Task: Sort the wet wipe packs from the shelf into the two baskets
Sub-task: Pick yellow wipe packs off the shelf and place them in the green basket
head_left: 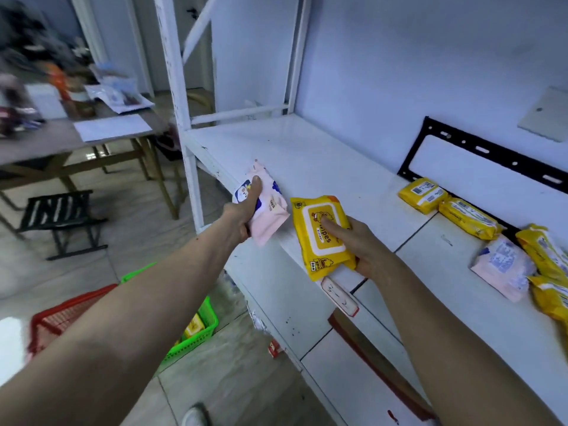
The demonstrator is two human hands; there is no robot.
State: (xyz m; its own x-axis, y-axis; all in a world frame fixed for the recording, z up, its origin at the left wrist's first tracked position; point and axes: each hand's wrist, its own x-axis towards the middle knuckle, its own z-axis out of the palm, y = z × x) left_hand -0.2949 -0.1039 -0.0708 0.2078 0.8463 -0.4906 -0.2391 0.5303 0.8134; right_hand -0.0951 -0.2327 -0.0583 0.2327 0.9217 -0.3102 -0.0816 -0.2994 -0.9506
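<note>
Left hand (246, 207) gripping pink pack (266, 207), right hand (362, 244) gripping yellow pack (322, 235); carry low, yellow into green basket (206, 321), pink into red basket (70, 315).

shelf (307, 155) surface bare at left; packs (467, 216) crowd its right end.

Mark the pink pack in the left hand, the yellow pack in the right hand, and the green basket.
pink pack (274, 210), head view, bare lower half of its face.
yellow pack (319, 241), head view, front label flap.
green basket (206, 325), head view, right side wall.
</note>
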